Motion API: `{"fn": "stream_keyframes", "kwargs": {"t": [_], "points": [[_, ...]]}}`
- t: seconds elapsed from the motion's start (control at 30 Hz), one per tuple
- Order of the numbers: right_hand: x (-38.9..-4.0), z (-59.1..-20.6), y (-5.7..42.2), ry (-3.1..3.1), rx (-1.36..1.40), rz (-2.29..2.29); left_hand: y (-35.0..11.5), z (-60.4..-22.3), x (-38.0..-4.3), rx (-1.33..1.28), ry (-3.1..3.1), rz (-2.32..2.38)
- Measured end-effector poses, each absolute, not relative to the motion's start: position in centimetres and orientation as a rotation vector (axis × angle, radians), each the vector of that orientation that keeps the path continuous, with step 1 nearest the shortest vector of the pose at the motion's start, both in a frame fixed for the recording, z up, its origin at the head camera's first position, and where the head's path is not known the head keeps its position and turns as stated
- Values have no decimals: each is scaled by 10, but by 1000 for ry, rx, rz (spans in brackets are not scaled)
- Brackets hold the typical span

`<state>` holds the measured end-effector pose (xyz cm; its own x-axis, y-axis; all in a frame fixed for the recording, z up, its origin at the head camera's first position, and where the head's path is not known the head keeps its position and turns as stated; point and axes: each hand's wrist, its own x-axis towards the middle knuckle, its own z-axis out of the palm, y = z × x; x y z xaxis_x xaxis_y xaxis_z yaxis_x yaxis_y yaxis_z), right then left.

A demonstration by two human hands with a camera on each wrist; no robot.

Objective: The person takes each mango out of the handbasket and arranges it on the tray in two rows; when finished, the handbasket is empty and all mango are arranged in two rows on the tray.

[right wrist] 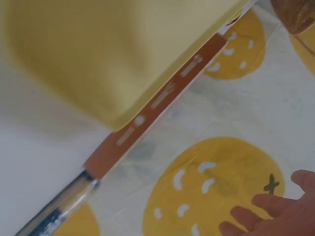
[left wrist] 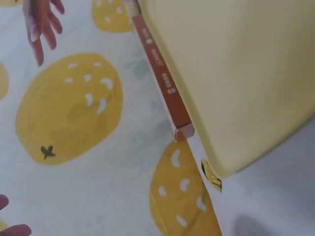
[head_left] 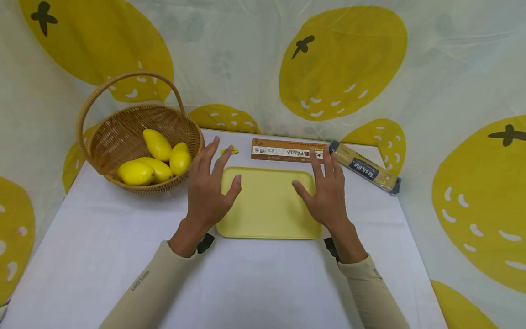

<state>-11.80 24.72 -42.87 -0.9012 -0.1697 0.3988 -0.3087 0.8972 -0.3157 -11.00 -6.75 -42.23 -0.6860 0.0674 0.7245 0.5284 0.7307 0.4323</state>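
Note:
A shallow pale yellow tray [head_left: 267,205] lies on the white table. Over its left side is my left hand [head_left: 209,183], fingers spread and holding nothing. My right hand [head_left: 326,189] hovers at the opposite side, its fingers likewise extended and the palm bare. Behind the tray lies a brown pasta box [head_left: 279,150], partly covered by the right fingertips in the head view. To its right a pack of spaghetti [head_left: 365,167] with dark ends lies at a slant. A small yellow piece [head_left: 229,150] sits near the left fingertips.
At the back left stands a wicker basket [head_left: 107,132] with a tall handle, holding several yellow mango-like fruits [head_left: 157,145]. A curtain [head_left: 230,59] printed with large yellow fruit hangs behind and beside the white table [head_left: 255,283].

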Motion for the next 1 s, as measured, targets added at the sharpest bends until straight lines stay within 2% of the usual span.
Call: {"fn": "stream_keyframes", "kwargs": {"t": [0.27,1.0], "points": [[-120,-422,210,-2536,582,804,-95,-422,-89,-188,-1945,-986],[-120,-408,139,-2369,757,1100,-146,-423,-64,331,-1526,-1200]]}}
